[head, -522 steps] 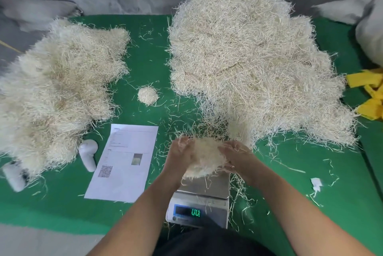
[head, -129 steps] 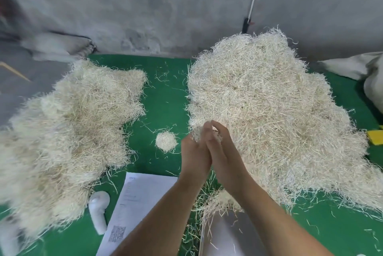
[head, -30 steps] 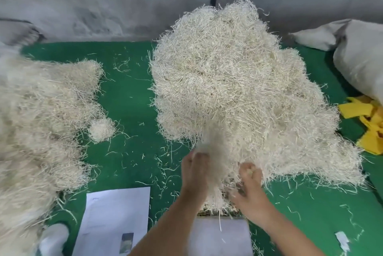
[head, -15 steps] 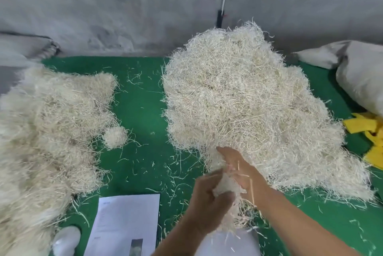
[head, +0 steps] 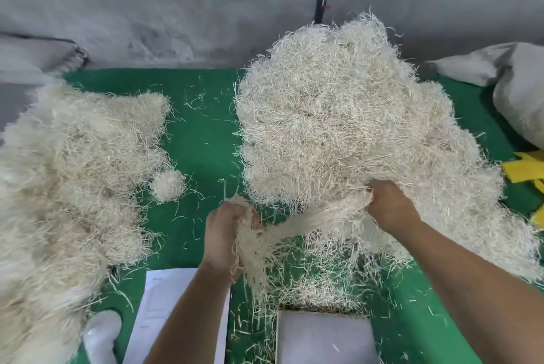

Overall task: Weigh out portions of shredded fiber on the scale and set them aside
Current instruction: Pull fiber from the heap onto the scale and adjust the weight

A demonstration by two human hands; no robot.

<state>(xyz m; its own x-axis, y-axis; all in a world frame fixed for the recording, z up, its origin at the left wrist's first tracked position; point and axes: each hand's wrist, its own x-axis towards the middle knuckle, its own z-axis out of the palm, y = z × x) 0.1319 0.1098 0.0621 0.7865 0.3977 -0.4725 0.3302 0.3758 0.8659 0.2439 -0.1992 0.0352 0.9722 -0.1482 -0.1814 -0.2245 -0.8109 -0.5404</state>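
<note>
A large heap of pale shredded fiber (head: pixel 347 128) lies on the green table (head: pixel 200 134) at right. My left hand (head: pixel 223 234) grips a hanging tuft of fiber (head: pixel 256 249) in front of the heap. A stretched strand of fiber (head: pixel 318 216) runs from that tuft to my right hand (head: pixel 388 207), which grips it at the heap's near edge. The scale's steel pan (head: pixel 323 337) shows at the bottom, bare, with loose shreds just beyond it. A second wide heap (head: pixel 67 187) covers the left side, with a small fiber ball (head: pixel 168 185) beside it.
A printed paper sheet (head: pixel 164 313) lies left of the scale. A white plastic object (head: pixel 101 334) sits at the left heap's foot. Grey sacks (head: pixel 518 93) and yellow strips (head: pixel 527 172) are at the right edge. A grey wall stands behind.
My hands were together at the heap's near edge; now they have drawn apart, the left going left and the right staying at the heap, stretching a strand of fiber between them.
</note>
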